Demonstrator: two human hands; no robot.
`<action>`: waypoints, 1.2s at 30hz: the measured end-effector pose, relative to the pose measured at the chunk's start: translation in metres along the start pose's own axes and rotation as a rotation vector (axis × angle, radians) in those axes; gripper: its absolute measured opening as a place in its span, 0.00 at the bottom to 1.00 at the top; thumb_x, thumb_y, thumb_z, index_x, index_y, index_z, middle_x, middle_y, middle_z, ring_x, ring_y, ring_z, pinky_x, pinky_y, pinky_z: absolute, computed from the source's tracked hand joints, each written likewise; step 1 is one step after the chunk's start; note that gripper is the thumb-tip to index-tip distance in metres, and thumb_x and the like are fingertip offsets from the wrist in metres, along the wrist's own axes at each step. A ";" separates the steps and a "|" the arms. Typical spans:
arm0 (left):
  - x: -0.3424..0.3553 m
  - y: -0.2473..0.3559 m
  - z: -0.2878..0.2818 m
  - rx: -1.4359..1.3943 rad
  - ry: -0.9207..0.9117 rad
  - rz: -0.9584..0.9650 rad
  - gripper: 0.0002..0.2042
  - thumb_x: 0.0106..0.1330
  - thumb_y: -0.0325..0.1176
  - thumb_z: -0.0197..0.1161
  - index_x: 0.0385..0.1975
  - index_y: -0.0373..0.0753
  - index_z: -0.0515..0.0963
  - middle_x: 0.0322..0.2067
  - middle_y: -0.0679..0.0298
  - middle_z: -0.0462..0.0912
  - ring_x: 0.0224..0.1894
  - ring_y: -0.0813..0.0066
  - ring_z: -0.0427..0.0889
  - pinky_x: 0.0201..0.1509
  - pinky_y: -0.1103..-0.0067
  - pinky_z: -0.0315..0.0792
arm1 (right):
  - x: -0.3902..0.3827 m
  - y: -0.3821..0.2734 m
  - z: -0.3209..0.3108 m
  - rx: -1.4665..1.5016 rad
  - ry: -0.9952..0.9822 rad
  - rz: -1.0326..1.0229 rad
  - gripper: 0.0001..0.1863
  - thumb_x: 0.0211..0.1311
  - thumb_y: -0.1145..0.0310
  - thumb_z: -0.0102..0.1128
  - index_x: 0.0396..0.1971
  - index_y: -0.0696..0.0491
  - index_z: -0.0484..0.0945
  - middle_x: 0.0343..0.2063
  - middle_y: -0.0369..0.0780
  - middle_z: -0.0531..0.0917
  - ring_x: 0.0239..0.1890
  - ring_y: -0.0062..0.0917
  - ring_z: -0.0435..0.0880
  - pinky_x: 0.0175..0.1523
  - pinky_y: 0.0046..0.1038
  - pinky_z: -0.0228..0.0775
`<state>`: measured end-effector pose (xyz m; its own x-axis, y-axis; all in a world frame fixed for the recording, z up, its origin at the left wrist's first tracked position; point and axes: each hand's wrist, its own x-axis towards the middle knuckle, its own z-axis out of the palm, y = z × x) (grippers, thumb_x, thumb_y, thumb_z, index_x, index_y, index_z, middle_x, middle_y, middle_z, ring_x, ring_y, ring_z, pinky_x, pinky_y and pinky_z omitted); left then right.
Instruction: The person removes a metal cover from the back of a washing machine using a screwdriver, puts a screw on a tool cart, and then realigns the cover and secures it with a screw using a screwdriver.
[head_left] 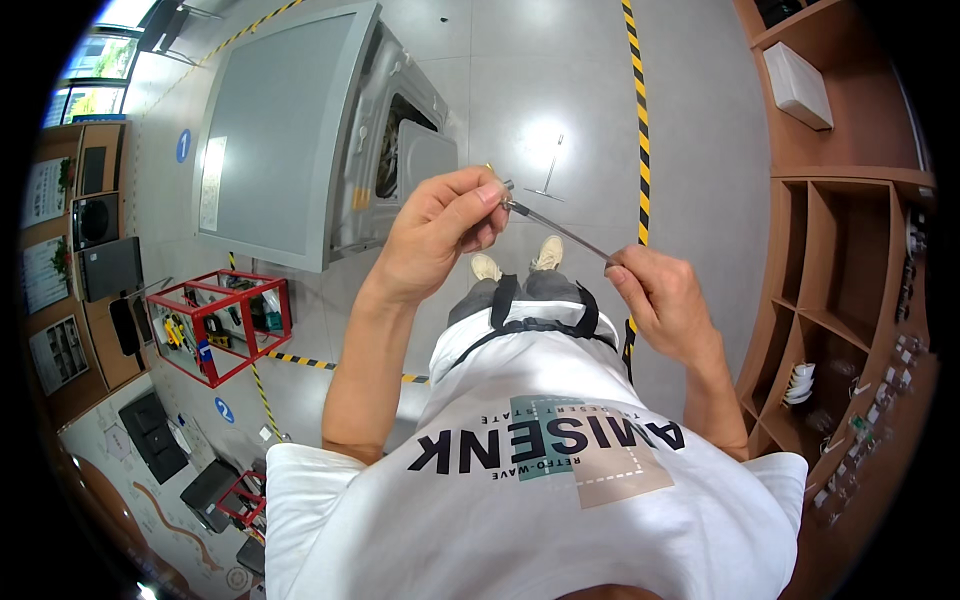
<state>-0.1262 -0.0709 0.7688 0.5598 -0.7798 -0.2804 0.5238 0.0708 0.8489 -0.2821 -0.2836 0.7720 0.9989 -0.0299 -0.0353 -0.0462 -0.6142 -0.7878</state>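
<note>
My left hand (445, 225) is closed in a pinch, raised in front of my chest. A short silver cylindrical piece (509, 185) sticks out past its thumb and fingertip, and a small yellow bit (489, 168) shows beside them. From the right, a slim metal rod tool (560, 230) slants up to the left fingertips, its dark end touching or almost touching them. My right hand (655, 298) is wrapped round the lower end of this rod; the part inside the fist is hidden. Whether the rod joins the silver piece I cannot tell.
A large grey metal cabinet (275, 130) with an opening in its side stands ahead on the left. Beyond my shoes a T-shaped metal tool (548, 175) stands or lies on the floor. A red frame (215, 325) holds tools at left. Brown shelves (830, 260) line the right.
</note>
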 end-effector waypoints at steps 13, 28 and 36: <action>-0.034 0.016 -0.043 0.351 0.052 0.148 0.13 0.68 0.36 0.53 0.24 0.36 0.73 0.21 0.73 0.71 0.25 0.87 0.65 0.26 0.85 0.60 | 0.012 -0.040 0.042 -0.109 0.026 0.006 0.11 0.63 0.68 0.55 0.24 0.58 0.72 0.16 0.43 0.72 0.18 0.36 0.71 0.23 0.33 0.62; -0.029 0.015 -0.079 0.637 0.014 0.300 0.24 0.74 0.46 0.39 0.27 0.31 0.72 0.14 0.67 0.66 0.19 0.78 0.61 0.28 0.82 0.62 | 0.048 -0.019 0.054 0.236 -0.319 0.194 0.17 0.68 0.63 0.49 0.23 0.60 0.74 0.13 0.40 0.69 0.16 0.27 0.67 0.23 0.28 0.59; 0.043 -0.032 -0.110 -0.131 0.330 0.044 0.25 0.73 0.52 0.38 0.27 0.36 0.72 0.15 0.71 0.64 0.20 0.84 0.59 0.26 0.84 0.56 | 0.120 0.050 0.023 0.512 -0.450 0.253 0.18 0.70 0.62 0.47 0.28 0.59 0.78 0.12 0.33 0.69 0.15 0.14 0.67 0.21 0.20 0.59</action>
<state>-0.0489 -0.0384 0.6802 0.7498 -0.5325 -0.3927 0.5604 0.1954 0.8049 -0.1644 -0.2998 0.7147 0.8670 0.2725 -0.4172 -0.3793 -0.1821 -0.9072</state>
